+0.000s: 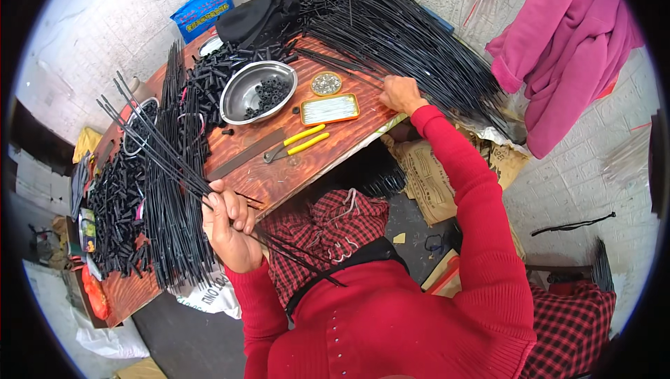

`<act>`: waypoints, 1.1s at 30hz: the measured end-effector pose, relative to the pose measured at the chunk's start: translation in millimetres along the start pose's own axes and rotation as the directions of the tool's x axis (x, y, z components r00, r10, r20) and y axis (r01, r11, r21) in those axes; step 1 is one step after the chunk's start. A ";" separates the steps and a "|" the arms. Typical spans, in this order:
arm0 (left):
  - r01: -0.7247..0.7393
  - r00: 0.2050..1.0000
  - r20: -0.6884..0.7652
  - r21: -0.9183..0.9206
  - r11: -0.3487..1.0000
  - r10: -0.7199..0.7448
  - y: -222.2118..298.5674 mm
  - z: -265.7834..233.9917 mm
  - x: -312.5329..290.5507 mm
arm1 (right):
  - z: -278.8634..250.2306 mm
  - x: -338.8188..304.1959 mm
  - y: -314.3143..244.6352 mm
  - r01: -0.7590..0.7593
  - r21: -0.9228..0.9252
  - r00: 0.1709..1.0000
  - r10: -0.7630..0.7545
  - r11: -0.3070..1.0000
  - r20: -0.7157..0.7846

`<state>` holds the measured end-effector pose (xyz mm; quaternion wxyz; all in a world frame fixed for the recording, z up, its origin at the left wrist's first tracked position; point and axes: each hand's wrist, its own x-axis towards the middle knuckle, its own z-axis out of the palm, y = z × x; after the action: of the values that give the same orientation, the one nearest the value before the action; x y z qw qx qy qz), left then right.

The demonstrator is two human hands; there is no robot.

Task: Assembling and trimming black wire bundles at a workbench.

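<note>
My left hand (234, 229) is closed around several thin black rods (157, 150), which slant up over the left of the table and stick out below my fist toward my lap. At the table's right edge, my right hand (403, 94) has its fingers curled at the end of a black rod (342, 63) lying beside a big pile of long black rods (419, 47). My fingertips there are partly hidden. Between my hands lie yellow-handled pliers (296, 143), a flat dark metal strip (244, 155) and a yellow-rimmed tray of thin pale pins (330, 109).
A steel bowl (234, 103) holds small black parts. Beside it are a round clear-topped case (326, 84), heaped short black tubes (209, 75) and a standing bundle of black rods (171, 232). A pink garment (558, 44) hangs at right. Brown paper sacks (422, 180) lie below the table.
</note>
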<state>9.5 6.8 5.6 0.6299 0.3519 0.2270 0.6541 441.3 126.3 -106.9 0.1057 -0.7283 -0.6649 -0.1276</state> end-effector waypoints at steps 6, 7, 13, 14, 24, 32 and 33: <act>-0.010 1.000 0.007 -0.006 1.000 0.010 -0.6 -5.9 4.7 | -54.2 17.1 -14.4 -0.335 0.504 0.897 0.433 0.796 -0.087; -0.008 1.000 0.015 -0.006 1.000 0.008 -0.5 -4.7 4.7 | -51.0 19.7 -8.9 -0.336 0.500 0.896 0.435 0.798 -0.092; -0.007 1.000 0.018 -0.009 1.000 0.007 1.7 -4.2 6.1 | -73.1 23.3 -16.9 -0.182 0.970 0.919 0.379 0.162 0.110; -0.015 1.000 -0.007 -0.009 1.000 0.015 2.6 -3.9 6.4 | -82.8 20.4 -21.7 -0.165 0.982 0.930 0.346 0.095 0.123; -0.061 0.997 -0.051 0.013 0.998 0.061 11.1 5.8 -6.3 | -162.7 -58.6 -103.3 -0.231 0.961 0.970 0.042 -0.154 0.240; -0.087 0.994 -0.051 0.112 0.990 0.094 -3.9 5.0 -22.3 | -193.3 -151.4 -183.3 -0.264 0.964 0.953 -0.166 -0.043 0.254; -0.069 0.997 -0.032 0.105 0.992 0.073 -6.2 4.7 -26.8 | -193.8 -159.9 -195.9 -0.263 0.960 0.954 -0.176 -0.101 0.243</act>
<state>16.0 -19.6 -0.6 0.5831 0.3803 0.2591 0.6695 224.2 -68.6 21.0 0.5148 -0.4387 -0.5208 0.5208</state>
